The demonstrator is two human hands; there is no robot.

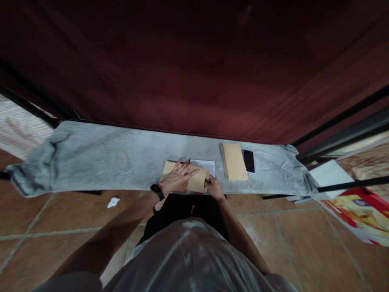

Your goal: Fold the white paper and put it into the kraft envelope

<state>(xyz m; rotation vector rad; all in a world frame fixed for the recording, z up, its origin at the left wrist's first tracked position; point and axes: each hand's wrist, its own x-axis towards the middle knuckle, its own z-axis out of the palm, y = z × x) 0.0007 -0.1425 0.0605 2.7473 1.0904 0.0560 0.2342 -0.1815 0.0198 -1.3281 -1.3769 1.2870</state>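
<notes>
My left hand [178, 178] lies flat with spread fingers on a brown paper envelope [197, 181], near the front edge of the grey cloth. At the envelope's right end, my right hand [214, 187] has its fingers closed round the paper edge. More brown paper [167, 168] shows beneath and to the left of my left hand. White paper [207, 164] lies just behind the envelope, partly covered by it. A stack of brown envelopes [235, 161] rests farther right, touching neither hand.
A dark phone [248, 161] lies beside the stack on the grey cloth [121, 158]. Behind hangs a dark red curtain [182, 81]. Black bars stand at both sides. A red and yellow box [361, 211] is at the right, and a crumpled white scrap [113, 202] lies on the tiled floor.
</notes>
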